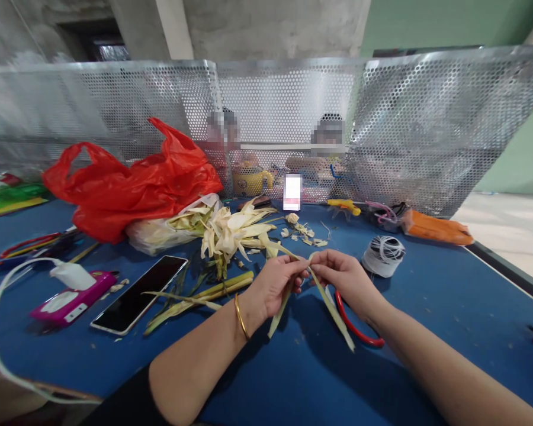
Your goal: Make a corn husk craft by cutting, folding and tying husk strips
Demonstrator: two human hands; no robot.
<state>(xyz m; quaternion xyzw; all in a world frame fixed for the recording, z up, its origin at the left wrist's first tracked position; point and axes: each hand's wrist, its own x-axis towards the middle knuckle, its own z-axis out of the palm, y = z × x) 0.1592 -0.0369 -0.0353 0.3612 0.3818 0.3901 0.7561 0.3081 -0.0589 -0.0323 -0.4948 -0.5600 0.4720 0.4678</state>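
Strips of corn husk are pinched between my two hands, which meet above the blue table. My left hand closes thumb against fingers on the strips, one end hanging below it. Close beside it, my right hand pinches the same strips, and a long pale end dangles beneath. Red-handled scissors lie under my right hand, their blades partly hidden. A pile of dry corn husks sits just beyond my left hand, with more husk strips left of my wrist.
A phone, a magenta power strip with a white cable and a red plastic bag occupy the left. At right are a spool of white string and an orange packet. A perforated metal screen closes the back; two people are behind it.
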